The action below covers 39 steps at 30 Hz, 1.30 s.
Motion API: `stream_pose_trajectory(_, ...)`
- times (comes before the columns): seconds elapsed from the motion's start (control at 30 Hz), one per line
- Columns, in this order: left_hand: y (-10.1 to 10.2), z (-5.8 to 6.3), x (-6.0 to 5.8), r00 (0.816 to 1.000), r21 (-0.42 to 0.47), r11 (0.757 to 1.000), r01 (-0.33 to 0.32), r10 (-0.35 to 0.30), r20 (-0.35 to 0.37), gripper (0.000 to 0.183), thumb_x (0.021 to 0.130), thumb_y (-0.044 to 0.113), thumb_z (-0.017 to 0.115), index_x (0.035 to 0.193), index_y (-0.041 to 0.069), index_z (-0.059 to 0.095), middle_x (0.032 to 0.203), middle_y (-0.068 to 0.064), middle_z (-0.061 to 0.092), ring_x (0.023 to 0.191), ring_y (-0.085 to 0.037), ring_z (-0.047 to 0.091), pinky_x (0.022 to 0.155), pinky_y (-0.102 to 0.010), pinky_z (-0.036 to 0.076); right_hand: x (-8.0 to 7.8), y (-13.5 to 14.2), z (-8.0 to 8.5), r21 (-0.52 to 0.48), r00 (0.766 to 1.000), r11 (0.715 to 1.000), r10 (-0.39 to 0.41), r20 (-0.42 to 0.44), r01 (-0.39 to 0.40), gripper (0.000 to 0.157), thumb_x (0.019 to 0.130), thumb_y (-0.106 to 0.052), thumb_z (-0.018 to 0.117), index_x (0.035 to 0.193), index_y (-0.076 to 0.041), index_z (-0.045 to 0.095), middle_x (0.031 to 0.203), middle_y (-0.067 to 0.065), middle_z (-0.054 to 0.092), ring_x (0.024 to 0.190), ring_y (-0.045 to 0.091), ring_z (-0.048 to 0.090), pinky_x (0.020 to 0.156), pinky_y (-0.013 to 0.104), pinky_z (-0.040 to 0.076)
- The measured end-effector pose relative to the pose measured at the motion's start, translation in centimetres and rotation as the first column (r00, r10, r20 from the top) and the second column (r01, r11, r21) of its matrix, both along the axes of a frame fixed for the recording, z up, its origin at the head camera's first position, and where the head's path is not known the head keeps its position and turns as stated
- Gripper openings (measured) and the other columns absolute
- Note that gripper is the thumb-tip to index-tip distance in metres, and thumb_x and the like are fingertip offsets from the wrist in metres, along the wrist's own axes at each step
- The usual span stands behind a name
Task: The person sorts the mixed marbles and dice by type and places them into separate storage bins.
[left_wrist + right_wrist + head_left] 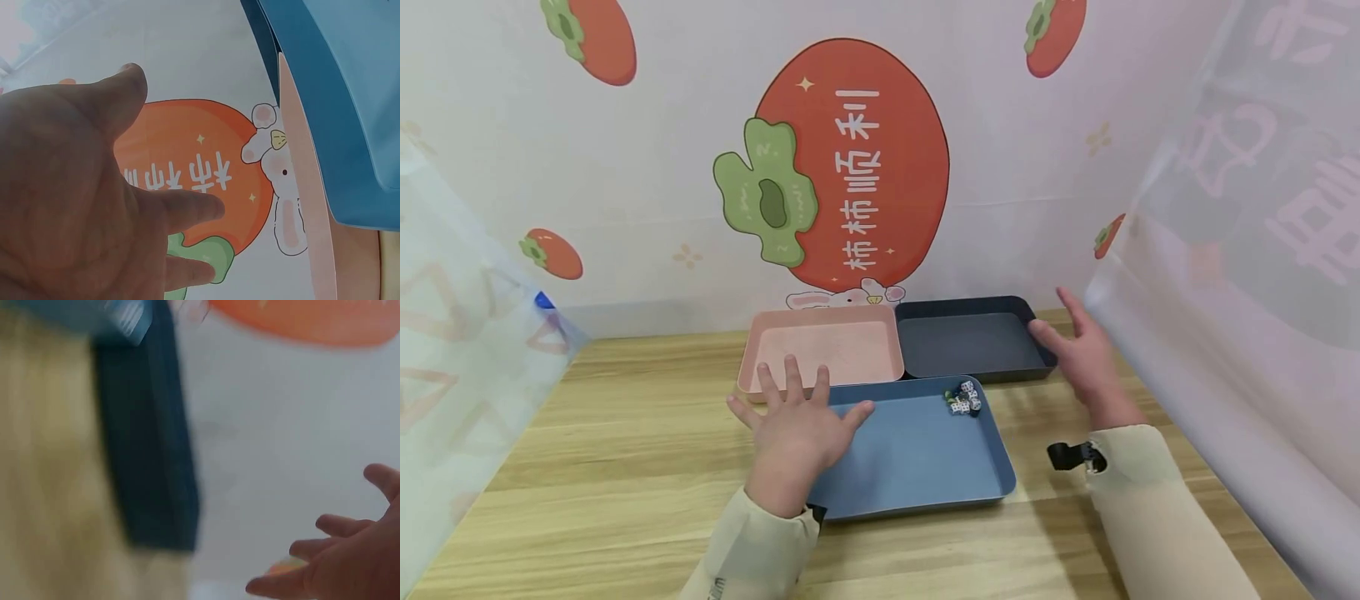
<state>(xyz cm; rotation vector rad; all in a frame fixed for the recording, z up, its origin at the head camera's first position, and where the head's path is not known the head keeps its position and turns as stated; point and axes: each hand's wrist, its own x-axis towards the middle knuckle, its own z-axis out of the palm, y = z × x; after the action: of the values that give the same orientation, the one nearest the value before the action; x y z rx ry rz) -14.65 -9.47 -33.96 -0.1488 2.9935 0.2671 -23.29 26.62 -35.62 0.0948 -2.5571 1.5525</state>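
Note:
My left hand (pixel 797 433) hovers with fingers spread above the left side of a blue tray (pixel 917 454), holding nothing. Its fingertips overlap the front of a pink tray (pixel 827 337) in the head view. A small cluster of dice (pixel 964 400), white ones among darker and greenish pieces, lies in the blue tray's far right corner. To the right, my right hand (pixel 1086 354) is raised beside a dark navy tray (pixel 966 337), its fingers extended and its palm bare. The right wrist view shows that hand (pixel 350 556) apart from the blurred dark tray (pixel 140 450).
The three trays stand close together on a wood-grain table (pixel 625 442), pink and navy behind the blue one. A white backdrop (pixel 662 150) with printed persimmons rises right behind them. Sheets of similar material hang at the left (pixel 452 358) and right (pixel 1232 275).

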Motion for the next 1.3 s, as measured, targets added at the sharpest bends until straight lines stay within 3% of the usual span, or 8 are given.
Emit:
stream_pose_trajectory(0.1,-0.1,0.0,0.0,1.000,0.015,1.000,-0.003,0.003,0.002,0.094,0.089,0.079,0.036,0.158,0.017,0.028,0.162,-0.025,0.000,0.143,-0.055,-0.010,0.095,-0.080,-0.015,-1.0,2.8,-2.3,-0.082,0.996,0.997,0.001,0.088,0.007,0.086,0.098,-0.047,0.060,0.161,-0.026,0.006,0.165,0.013,-0.003,0.147,0.043,-0.003,0.110,0.067,0.014)
stream_pose_trajectory(0.3,-0.3,0.0,0.1,1.000,0.025,1.000,-0.006,0.006,0.004,0.094,0.089,0.079,0.036,0.158,0.016,0.028,0.162,-0.025,0.000,0.142,-0.055,-0.013,0.093,-0.080,-0.016,-1.5,5.8,-5.7,-0.053,0.956,0.998,0.040,0.292,-0.025,0.095,0.094,-0.060,0.057,0.161,-0.026,-0.001,0.163,0.022,-0.004,0.146,0.049,-0.001,0.108,0.071,0.011)
stream_pose_trajectory(0.47,-0.3,-0.1,0.1,1.000,0.034,0.999,-0.007,0.007,-0.004,0.094,0.089,0.078,0.036,0.158,0.015,0.029,0.162,-0.026,0.001,0.141,-0.056,-0.015,0.092,-0.080,-0.018,-1.9,6.4,-7.0,-0.120,0.943,0.991,0.095,0.318,-0.059,0.094,0.094,-0.053,0.062,0.161,-0.025,0.003,0.164,0.021,-0.001,0.147,0.045,-0.002,0.110,0.069,0.005)
stream_pose_trajectory(0.6,-0.4,-0.1,0.1,1.000,0.040,0.999,-0.008,0.008,-0.005,0.093,0.089,0.078,0.037,0.158,0.015,0.030,0.162,-0.026,0.001,0.141,-0.056,-0.015,0.092,-0.080,-0.018,-2.3,6.3,-7.4,-0.097,0.945,0.992,0.106,0.310,-0.079,0.093,0.095,-0.048,0.064,0.162,-0.023,0.005,0.163,0.023,0.001,0.147,0.044,0.002,0.111,0.067,0.009)
stream_pose_trajectory(0.73,-0.4,-0.1,0.2,1.000,0.043,0.999,-0.010,0.010,0.001,0.093,0.090,0.077,0.037,0.158,0.015,0.030,0.162,-0.026,0.002,0.141,-0.056,-0.014,0.092,-0.080,-0.017,-2.7,6.1,-7.7,-0.043,0.945,0.996,0.093,0.315,-0.084,0.092,0.095,-0.044,0.066,0.162,-0.018,0.007,0.162,0.025,0.006,0.147,0.045,0.007,0.112,0.064,0.014)
stream_pose_trajectory(0.9,-0.6,0.1,0.2,1.000,0.056,0.998,-0.020,0.020,0.002,0.092,0.090,0.077,0.038,0.158,0.014,0.030,0.162,-0.026,0.002,0.141,-0.056,-0.014,0.093,-0.081,-0.016,-3.3,5.8,-7.6,0.108,0.944,0.988,0.070,0.321,-0.110,0.088,0.096,-0.045,0.064,0.161,-0.014,0.013,0.159,0.030,0.016,0.143,0.050,0.017,0.110,0.064,0.021)
stream_pose_trajectory(1.13,-1.0,0.3,0.3,1.000,0.073,0.997,-0.029,0.029,0.009,0.092,0.090,0.077,0.037,0.158,0.014,0.029,0.162,-0.026,-0.001,0.141,-0.056,-0.016,0.093,-0.081,-0.016,-3.0,5.7,-6.8,0.344,0.943,0.928,0.021,0.333,-0.142,0.091,0.095,-0.057,0.058,0.160,-0.008,0.016,0.154,0.036,0.023,0.137,0.055,0.025,0.105,0.068,0.025)
stream_pose_trajectory(1.3,-1.1,0.3,0.3,0.999,0.069,0.997,-0.033,0.033,0.009,0.093,0.090,0.078,0.036,0.158,0.015,0.029,0.162,-0.026,-0.001,0.141,-0.057,-0.016,0.093,-0.081,-0.015,-2.8,5.5,-6.4,0.418,0.945,0.892,0.027,0.326,-0.170,0.093,0.095,-0.060,0.055,0.159,-0.005,0.016,0.150,0.039,0.026,0.134,0.057,0.028,0.103,0.070,0.027)
